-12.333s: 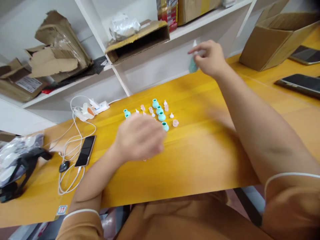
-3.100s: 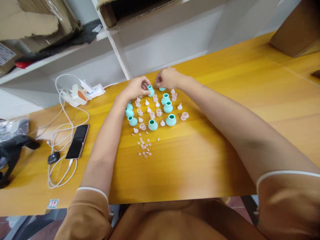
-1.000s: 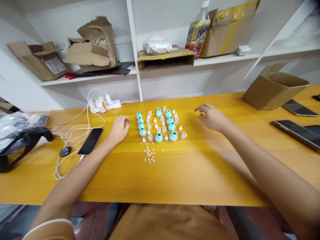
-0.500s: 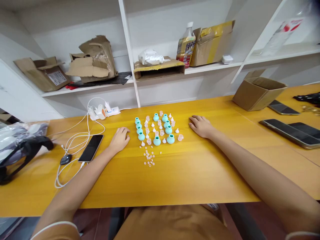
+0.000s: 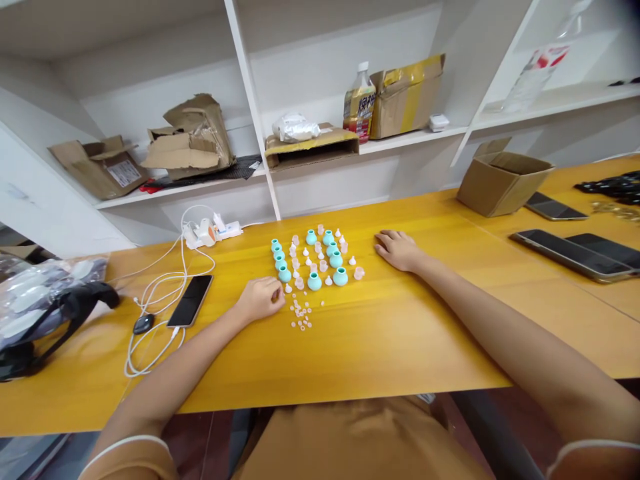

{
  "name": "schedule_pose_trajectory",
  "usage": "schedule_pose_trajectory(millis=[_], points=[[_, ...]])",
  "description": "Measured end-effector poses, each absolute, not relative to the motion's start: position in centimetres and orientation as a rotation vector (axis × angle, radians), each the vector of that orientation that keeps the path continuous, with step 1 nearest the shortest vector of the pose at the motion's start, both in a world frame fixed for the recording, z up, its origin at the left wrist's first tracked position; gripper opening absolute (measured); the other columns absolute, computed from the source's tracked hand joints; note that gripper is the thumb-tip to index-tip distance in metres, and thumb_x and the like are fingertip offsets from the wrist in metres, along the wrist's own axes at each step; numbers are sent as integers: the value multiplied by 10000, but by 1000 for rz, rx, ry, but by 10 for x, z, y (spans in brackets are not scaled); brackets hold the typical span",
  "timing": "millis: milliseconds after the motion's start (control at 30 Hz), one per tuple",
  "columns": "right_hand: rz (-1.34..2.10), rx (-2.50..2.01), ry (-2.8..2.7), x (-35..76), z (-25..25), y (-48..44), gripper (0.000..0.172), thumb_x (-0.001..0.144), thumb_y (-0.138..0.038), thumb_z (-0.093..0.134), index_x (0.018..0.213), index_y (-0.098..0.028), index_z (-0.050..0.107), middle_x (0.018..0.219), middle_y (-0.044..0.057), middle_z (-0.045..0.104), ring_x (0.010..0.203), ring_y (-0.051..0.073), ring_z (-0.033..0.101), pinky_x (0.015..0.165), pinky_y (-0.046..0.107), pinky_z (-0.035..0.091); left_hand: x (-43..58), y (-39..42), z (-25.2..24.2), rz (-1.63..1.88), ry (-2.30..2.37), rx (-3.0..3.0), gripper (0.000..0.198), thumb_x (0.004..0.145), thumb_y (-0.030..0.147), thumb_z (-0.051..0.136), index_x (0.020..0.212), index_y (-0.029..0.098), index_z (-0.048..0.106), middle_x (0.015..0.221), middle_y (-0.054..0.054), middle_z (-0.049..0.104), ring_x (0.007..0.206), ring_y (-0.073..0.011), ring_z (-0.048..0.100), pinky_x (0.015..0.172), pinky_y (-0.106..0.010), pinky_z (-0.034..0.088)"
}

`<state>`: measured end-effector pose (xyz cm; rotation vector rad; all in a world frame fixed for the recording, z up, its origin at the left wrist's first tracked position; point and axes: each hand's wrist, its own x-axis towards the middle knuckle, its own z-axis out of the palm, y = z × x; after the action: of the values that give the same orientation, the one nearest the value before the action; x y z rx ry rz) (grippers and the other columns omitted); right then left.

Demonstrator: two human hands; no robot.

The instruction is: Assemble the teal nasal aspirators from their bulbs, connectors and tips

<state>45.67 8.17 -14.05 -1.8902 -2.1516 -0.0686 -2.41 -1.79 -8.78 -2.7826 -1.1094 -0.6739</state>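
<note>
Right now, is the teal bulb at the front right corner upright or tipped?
Upright: the teal bulb sits on its wide base, opening facing up.

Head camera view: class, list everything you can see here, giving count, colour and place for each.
teal bulbs: about ten, teal, table centre
small parts: many, pale pink, among and below the bulbs
table: one, yellow wood
phone: one, black, table left
cables: white, looped beside the phone
power strip: one, white, table back
open box: one, brown, table right
bottle: one, yellow label, shelf
left hand: fingers curled, beside the small parts
right hand: flat on the table, right of the bulbs
</note>
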Motion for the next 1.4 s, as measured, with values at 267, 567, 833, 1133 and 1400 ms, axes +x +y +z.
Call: schedule_pose_trajectory(millis=[267,567,833,1133,1400], points=[[-57,-1871,-2133,458,-143,85,616,1073,-524,372,1530,-193,621,1616,176,558,1453,405,523,1234,594,418,-33,-18,-85,-561,-936,-2966,167,927,170,579,826,230,697,785,-32,725,733,-177,664,744,-295,518],[-35,-1853,-2107,458,-143,88,625,1067,-532,386,1521,-177,629,1601,189,567,1436,404,521,1220,605,415,-23,-22,-83,-626,-1143,-2955,86,887,135,633,886,187,702,805,-35,696,707,-170,639,714,-280,516],[-32,-1825,-2081,456,-138,85,582,1053,-517,425,1456,-179,673,1560,184,607,1386,410,557,1190,622,436,-17,-32,-76,-597,-1030,-3225,132,954,185,645,994,208,769,831,4,773,671,-100,693,671,-183,545],[-198,-1572,-1921,425,-107,54,390,1033,-253,402,1223,-152,727,1256,199,713,1238,345,642,1077,482,534,-20,-32,-89,-681,-1037,-3027,318,973,189,547,1186,208,782,920,-54,807,722,-161,707,747,-276,572],[-234,-1084,-2254,378,-104,18,291,1025,-253,450,908,-229,715,990,78,777,854,213,703,783,336,535,-24,-28,-104,-652,-1016,-2980,386,974,191,555,1304,192,754,914,-61,827,723,-164,739,738,-268,585]])
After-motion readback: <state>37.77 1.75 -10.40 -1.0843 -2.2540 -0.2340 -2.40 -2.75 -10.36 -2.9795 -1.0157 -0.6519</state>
